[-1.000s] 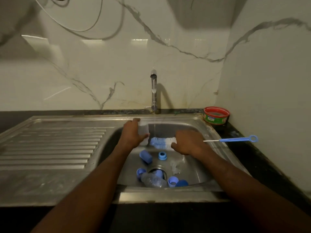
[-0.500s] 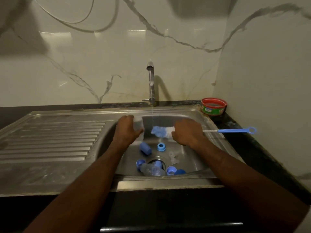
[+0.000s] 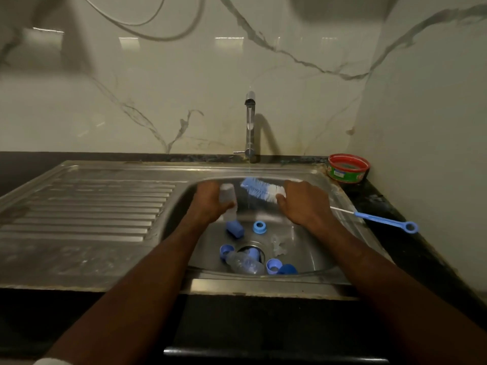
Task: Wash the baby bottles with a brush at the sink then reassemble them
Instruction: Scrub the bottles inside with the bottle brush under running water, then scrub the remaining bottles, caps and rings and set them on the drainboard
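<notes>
Both forearms reach forward over the front rim of the steel sink (image 3: 263,285), wrists nearly level above the basin; the left hand (image 3: 208,200) curls its fingers and thumb round a clear bottle (image 3: 228,200), holding it close to upright with its open end tilted a little toward the right; the right hand (image 3: 300,201) grips the brush (image 3: 262,189) just behind the bristles, knuckles up, so the blue-and-white bristle head points left and slightly up, near the bottle's mouth but apart from it; the wire and blue looped handle stick out to the right past the wrist over the dark desk (image 3: 411,254); a thin stream falls from the tap (image 3: 249,122) between the two hands; on the basin floor lie a second bottle (image 3: 243,263), blue rings and caps; a red tub (image 3: 347,168) sits in the desk's far corner.
</notes>
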`<state>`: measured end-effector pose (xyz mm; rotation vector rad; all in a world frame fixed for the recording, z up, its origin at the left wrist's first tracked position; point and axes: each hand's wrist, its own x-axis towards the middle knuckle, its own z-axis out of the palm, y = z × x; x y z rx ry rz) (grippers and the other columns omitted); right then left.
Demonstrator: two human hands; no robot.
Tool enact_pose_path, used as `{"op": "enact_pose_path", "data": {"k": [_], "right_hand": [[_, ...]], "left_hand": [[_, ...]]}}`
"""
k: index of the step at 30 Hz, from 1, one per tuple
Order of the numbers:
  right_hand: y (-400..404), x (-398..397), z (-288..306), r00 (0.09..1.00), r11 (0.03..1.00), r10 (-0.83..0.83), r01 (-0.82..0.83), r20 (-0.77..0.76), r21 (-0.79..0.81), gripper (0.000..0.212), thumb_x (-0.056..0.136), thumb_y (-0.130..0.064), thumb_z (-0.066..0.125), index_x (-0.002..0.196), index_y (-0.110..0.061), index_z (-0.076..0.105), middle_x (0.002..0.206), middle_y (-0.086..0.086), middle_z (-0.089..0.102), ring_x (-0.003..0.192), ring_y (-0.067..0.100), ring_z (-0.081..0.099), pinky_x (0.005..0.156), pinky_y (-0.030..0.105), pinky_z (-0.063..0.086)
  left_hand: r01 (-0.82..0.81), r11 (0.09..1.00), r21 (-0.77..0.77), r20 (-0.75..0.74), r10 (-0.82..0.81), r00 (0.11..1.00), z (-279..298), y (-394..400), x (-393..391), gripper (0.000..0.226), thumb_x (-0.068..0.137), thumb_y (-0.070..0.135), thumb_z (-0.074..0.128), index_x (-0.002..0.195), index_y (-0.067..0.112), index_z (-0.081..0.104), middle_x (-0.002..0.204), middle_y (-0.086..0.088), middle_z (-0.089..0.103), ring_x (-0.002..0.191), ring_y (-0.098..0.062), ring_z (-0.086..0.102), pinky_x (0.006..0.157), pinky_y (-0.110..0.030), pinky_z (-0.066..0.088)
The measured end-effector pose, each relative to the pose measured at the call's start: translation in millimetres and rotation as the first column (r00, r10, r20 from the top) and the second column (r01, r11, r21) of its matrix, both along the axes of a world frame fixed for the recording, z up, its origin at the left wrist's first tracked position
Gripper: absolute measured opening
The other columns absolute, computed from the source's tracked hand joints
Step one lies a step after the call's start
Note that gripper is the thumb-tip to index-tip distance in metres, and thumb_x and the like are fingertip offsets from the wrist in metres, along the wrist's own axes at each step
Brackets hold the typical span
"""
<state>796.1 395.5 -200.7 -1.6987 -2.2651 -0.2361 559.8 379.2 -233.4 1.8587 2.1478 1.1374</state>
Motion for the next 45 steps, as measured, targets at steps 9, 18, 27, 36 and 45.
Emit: {"op": "enact_pose_path", "data": {"k": [9, 18, 27, 36, 45], "right_hand": [[2.7, 0.6, -6.9, 0.999, 0.991, 0.016, -0.011, 0.037, -0.136, 0.043, 0.098, -0.049, 0.055, 0.127, -0.019, 0.061, 0.125, 0.006, 0.066, 0.108, 0.023, 0.063, 0.086, 0.036, 0.049], [-10.7, -17.5, 16.4, 0.996, 0.999, 0.005, -0.009, -0.094, -0.043, 0.04, 0.101, -0.052, 0.046, 0.128, -0.024, 0.057, 0.119, 0.01, 0.069, 0.104, 0.03, 0.065, 0.086, 0.041, 0.052], [-42.0, -178.9, 67.4, 0.938, 0.951, 0.267, -0.293, -0.22, -0.097, 0.041, 0.098, -0.049, 0.049, 0.126, -0.022, 0.063, 0.123, 0.013, 0.067, 0.112, 0.036, 0.063, 0.087, 0.041, 0.05], [-76.6, -357.1, 68.8, 0.886, 0.881, 0.371, -0.431, -0.277, -0.196, 0.037, 0.097, -0.041, 0.05, 0.126, -0.021, 0.063, 0.126, 0.006, 0.065, 0.114, 0.029, 0.063, 0.08, 0.034, 0.043], [-82.7, -438.5, 62.0, 0.89, 0.882, 0.375, -0.429, -0.259, -0.198, 0.032, 0.094, -0.037, 0.061, 0.122, -0.021, 0.064, 0.122, 0.005, 0.066, 0.113, 0.028, 0.064, 0.077, 0.033, 0.041]], "left_hand": [[-0.05, 0.999, -0.022, -0.006, 0.05, 0.999, -7.4, -6.1, -11.1, 0.063, 0.074, 0.032, 0.089, 0.127, 0.012, 0.061, 0.124, -0.009, 0.065, 0.116, -0.024, 0.061, 0.098, -0.029, 0.044], [-0.074, 0.994, 0.078, -0.024, 0.076, 0.997, 32.9, -51.2, -34.0, 0.073, 0.072, 0.042, 0.088, 0.133, 0.014, 0.058, 0.129, -0.009, 0.061, 0.12, -0.025, 0.055, 0.101, -0.035, 0.046], [-0.284, 0.959, -0.018, -0.2, 0.275, 0.94, 122.1, -117.3, -192.4, 0.075, 0.071, 0.056, 0.085, 0.13, 0.02, 0.056, 0.126, -0.006, 0.062, 0.116, -0.023, 0.058, 0.087, -0.03, 0.045], [-0.553, 0.828, -0.089, -0.379, 0.485, 0.788, 154.5, -173.8, -327.7, 0.078, 0.067, 0.064, 0.082, 0.132, 0.028, 0.055, 0.125, 0.0, 0.064, 0.118, -0.024, 0.056, 0.093, -0.042, 0.05], [-0.65, 0.739, -0.176, -0.411, 0.545, 0.731, 124.6, -163.4, -373.4, 0.073, 0.07, 0.059, 0.083, 0.129, 0.026, 0.056, 0.13, -0.005, 0.059, 0.127, -0.028, 0.049, 0.106, -0.053, 0.039]]}}
